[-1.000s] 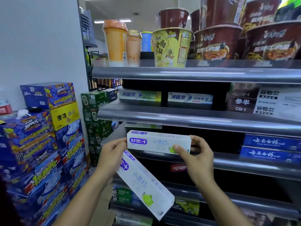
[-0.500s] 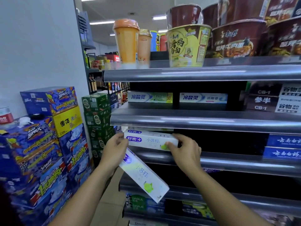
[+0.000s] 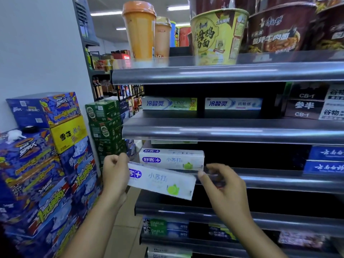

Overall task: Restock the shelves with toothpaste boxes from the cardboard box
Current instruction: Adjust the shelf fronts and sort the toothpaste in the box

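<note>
A white toothpaste box (image 3: 172, 158) with a blue logo lies on the third shelf (image 3: 270, 180), near its left end. My left hand (image 3: 115, 174) grips the left end of a second, identical toothpaste box (image 3: 163, 181), held nearly level just below and in front of the shelved one. My right hand (image 3: 221, 185) hovers at that box's right end with fingers loosely curled, holding nothing. The cardboard box is not in view.
Other toothpaste boxes (image 3: 169, 103) sit on the shelf above, blue boxes (image 3: 323, 159) at the right of the third shelf. Noodle cups (image 3: 217, 34) line the top shelf. Stacked drink cartons (image 3: 42, 164) stand at my left against a white wall.
My right hand let go of the box now lying on the third shelf and drew back. My left hand raised the second box from a steep tilt to nearly level.
</note>
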Motion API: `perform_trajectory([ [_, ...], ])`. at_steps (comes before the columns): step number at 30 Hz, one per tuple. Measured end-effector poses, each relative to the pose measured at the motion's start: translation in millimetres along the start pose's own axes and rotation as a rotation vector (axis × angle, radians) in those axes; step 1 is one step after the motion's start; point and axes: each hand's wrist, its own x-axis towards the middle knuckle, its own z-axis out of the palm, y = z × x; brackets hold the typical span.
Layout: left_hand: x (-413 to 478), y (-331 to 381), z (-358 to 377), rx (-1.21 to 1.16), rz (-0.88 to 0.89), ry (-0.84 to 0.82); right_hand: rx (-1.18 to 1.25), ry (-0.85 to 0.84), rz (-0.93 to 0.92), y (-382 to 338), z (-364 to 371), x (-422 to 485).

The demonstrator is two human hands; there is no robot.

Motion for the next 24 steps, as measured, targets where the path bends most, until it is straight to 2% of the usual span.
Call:
perform_trajectory([
  [2, -2, 3, 5, -0.070, -0.083, -0.011, 0.235, -0.120, 0.123, -1, 1, -10],
  [4, -6, 9, 13, -0.094, -0.134, -0.058, 0.396, -0.193, 0.167, -5, 6, -12],
  [8, -18, 20, 24, -0.176, -0.120, -0.177, 0.578, -0.022, 0.233, -12, 10, 1],
  [11, -22, 19, 19, -0.263, -0.010, -0.245, 0.667, 0.070, 0.273, -11, 7, 15],
  [16, -22, 9, 17, -0.119, 0.151, -0.259, 0.533, 0.089, 0.224, -3, 13, 43],
  [24, 0, 6, 29, -0.023, 0.282, -0.218, 0.413, 0.059, 0.136, 5, 30, 59],
])
